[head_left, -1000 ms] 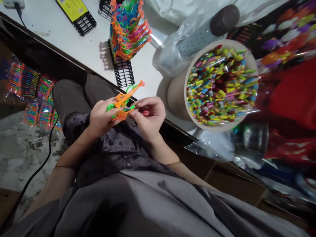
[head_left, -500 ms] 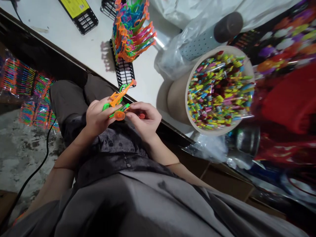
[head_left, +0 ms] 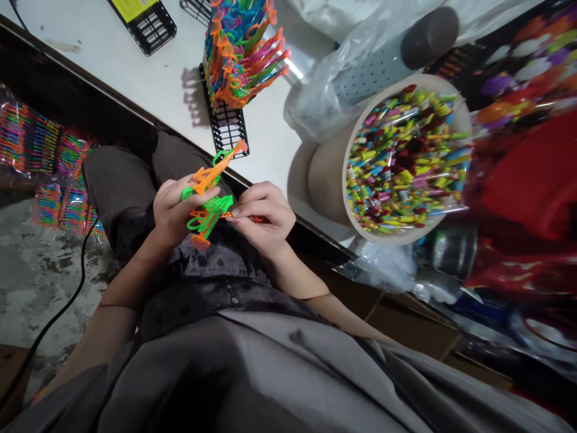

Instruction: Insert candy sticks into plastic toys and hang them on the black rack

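Over my lap, my left hand is closed round a small bunch of green and orange plastic toys. One orange piece points up past my fingers, and a round orange cup-like end hangs below them. Close against the right side of the bunch, my right hand is closed, thumb and forefinger pinched at a thin orange end. A small red piece shows between its fingers, partly hidden. Beyond my hands, a dense stack of similar colourful toys stands on a black plastic rack on the white table.
To the right stands a beige bucket full of small wrapped colourful sticks. Behind it lies a dotted, dark-capped bottle by clear plastic. Another black rack is at upper left. Bagged toys lie on the floor at left, near a black cable.
The toys have turned in my left hand: more green shows, and the round orange end has swung down and left. My right fingers have drawn together at the bunch's edge.
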The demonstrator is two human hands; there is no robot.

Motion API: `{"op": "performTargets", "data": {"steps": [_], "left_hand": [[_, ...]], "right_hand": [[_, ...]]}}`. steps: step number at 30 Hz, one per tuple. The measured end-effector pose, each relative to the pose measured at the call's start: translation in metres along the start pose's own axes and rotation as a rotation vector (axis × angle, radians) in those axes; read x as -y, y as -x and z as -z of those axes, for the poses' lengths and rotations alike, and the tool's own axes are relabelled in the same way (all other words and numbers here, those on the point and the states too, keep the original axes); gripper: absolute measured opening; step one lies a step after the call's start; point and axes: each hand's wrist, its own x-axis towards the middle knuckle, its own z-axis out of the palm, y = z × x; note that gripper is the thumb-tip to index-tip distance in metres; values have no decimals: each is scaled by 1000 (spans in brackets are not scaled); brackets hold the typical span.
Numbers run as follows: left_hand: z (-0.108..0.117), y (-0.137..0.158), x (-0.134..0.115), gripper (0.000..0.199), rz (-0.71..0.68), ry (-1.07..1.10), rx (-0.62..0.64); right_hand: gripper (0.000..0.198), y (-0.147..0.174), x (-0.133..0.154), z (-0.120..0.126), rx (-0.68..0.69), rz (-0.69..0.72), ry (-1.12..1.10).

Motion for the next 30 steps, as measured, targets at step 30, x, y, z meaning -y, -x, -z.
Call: {"op": "performTargets", "data": {"steps": [30], "left_hand": [[-17,-1,-21,24,286,202,197]], "right_hand": [[20,0,10,6,-148,-29,23]]}}
